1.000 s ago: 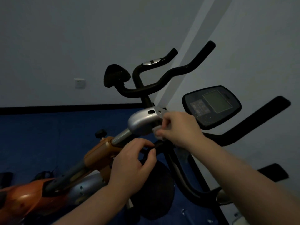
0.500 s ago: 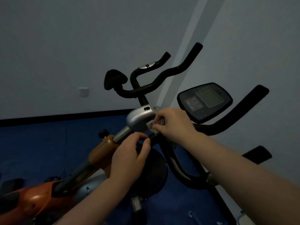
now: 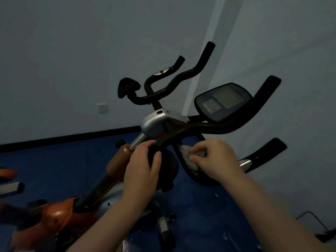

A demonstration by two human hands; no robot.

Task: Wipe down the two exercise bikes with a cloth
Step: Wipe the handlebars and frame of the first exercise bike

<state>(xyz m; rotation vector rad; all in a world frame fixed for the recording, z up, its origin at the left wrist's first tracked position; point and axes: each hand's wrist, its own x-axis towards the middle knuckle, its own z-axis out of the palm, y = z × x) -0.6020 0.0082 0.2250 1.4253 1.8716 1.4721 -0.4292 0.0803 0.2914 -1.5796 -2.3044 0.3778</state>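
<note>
A cloth (image 3: pixel 190 158) is pinched against the bike's bar (image 3: pixel 183 160) by the right hand (image 3: pixel 216 159); a black knob (image 3: pixel 163 166) is gripped by the left hand (image 3: pixel 143 170).

— Handlebars (image 3: pixel 183 91)? Frame cover (image 3: pixel 60 217)?
— Bars: black, matt, foam-like grip. Cover: orange plastic, glossy, smooth.
— Stem housing (image 3: pixel 154 122)? Console (image 3: pixel 223 101)?
— Housing: silver, smooth, satin sheen, metal or plastic unclear. Console: dark plastic, dull grey screen.
— Cloth (image 3: pixel 189 157)? Floor (image 3: pixel 54 160)?
— Cloth: pale, soft, crumpled fabric. Floor: blue, matt.
</note>
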